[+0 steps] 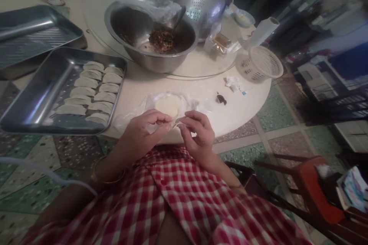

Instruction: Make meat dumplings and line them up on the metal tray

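Observation:
Between my two hands, just over the table's near edge, is a pale folded dumpling [177, 124]. My left hand [149, 128] pinches one end of it with thumb and fingertips. At its other end my right hand [198, 132] grips the edge, thumb against fingers. Most of the dumpling is hidden behind the fingers. Right beyond my hands a stack of round dumpling wrappers [168, 105] lies on a crumpled plastic bag [126, 119]. To the left, a metal tray [37, 103] holds two rows of folded dumplings [83, 82].
A steel bowl [155, 63] with dark filling [161, 41] and a spoon stands beyond the wrappers, a big colander [207, 4] behind it. On the right are a white basket [266, 63], crumpled tissue [233, 83] and a dark scrap [220, 98]. Another tray [31, 42] sits far left.

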`<state>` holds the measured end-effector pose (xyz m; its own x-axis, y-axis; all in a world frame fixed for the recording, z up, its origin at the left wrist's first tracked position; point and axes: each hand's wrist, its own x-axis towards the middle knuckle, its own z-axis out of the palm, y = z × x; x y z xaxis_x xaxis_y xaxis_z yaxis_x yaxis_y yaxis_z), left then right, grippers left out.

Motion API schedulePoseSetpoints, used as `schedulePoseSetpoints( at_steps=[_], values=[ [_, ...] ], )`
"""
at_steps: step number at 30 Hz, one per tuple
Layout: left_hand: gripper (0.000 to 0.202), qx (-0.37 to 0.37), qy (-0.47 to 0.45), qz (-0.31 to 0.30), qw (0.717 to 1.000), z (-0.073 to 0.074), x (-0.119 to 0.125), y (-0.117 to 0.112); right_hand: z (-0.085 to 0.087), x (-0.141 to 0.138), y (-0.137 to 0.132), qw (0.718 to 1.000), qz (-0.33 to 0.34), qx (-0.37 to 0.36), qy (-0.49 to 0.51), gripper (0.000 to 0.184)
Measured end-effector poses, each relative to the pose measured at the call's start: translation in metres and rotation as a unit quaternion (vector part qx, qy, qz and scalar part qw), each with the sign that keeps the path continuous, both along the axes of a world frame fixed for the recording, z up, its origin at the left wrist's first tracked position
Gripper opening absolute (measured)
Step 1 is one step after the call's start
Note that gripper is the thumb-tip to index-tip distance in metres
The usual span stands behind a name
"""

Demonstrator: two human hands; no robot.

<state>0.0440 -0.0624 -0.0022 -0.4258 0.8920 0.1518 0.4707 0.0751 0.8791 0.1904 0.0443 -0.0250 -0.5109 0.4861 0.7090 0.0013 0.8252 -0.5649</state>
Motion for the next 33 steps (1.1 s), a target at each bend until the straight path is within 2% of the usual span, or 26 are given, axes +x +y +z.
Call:
schedulePoseSetpoints(
  at_steps=[10, 18, 23, 29, 33],
  values=[
    [0.014, -0.004, 0.031, -0.036, 0.999, 0.003, -0.003, 0.001, -0.002, 0.001, -0.003, 1.0, 0.018, 0.02, 0.0, 0.024],
    [0.013, 0.043, 0.126, -0.078, 0.988, 0.009, -0.002, -0.001, -0.001, -0.001, -0.002, 0.998, 0.033, 0.043, -0.018, 0.021],
    [0.012, 0.045, 0.145, -0.092, 0.984, 0.008, -0.007, -0.002, 0.0, 0.001, -0.002, 0.997, 0.063, 0.021, -0.026, 0.021],
    [0.016, 0.025, 0.117, -0.128, 0.985, 0.008, -0.013, -0.003, -0.001, 0.001, -0.002, 0.996, 0.079, -0.014, -0.027, 0.018],
    [0.012, 0.026, 0.121, -0.117, 0.985, 0.007, -0.011, -0.003, -0.002, 0.001, -0.002, 0.997, 0.074, -0.019, -0.022, 0.018]
  ],
)
